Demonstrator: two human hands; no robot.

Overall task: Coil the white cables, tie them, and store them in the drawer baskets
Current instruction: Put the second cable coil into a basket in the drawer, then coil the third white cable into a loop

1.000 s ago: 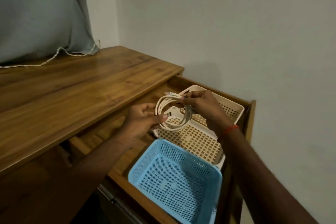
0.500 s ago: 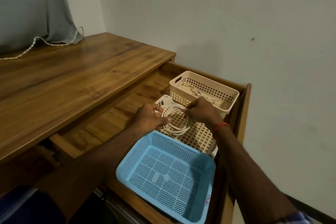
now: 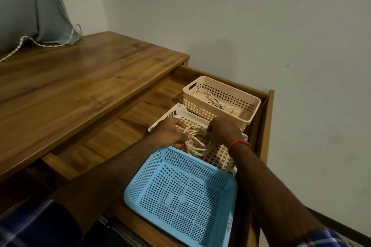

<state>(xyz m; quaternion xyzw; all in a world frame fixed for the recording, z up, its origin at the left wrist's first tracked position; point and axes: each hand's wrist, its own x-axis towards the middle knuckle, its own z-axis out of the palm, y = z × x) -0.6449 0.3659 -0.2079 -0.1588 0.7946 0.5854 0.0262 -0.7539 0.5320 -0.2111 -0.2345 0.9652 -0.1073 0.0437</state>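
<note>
Holding the coil: the left hand [image 3: 170, 134] grips the left side of the white coiled cable [image 3: 197, 142], thumb across the loops. The right hand [image 3: 222, 131] curls over its right side and seems to pinch it, though the fingertips are hidden. Two grips probably stop the loops springing apart.
Coil's place: low inside the flat white lattice plastic basket [image 3: 174, 109]; I cannot tell whether it touches the floor or hangs just above it.
Tie: cannot be made out.
Beige basket: the deep beige perforated plastic basket [image 3: 249, 104] sits just behind the white basket and holds another bundled white cable [image 3: 216, 103], so stored coils seem to get one basket each.
Blue basket: the shallow blue mesh plastic basket [image 3: 180, 196] sits just in front of the white basket, its far rim over the white basket's near edge.
Drawer: the open wooden drawer [image 3: 268, 118] surrounds the white basket, pulled out for reach from above.
Step judged: setting the coil down; letting go with both hands together should keep it flat.
</note>
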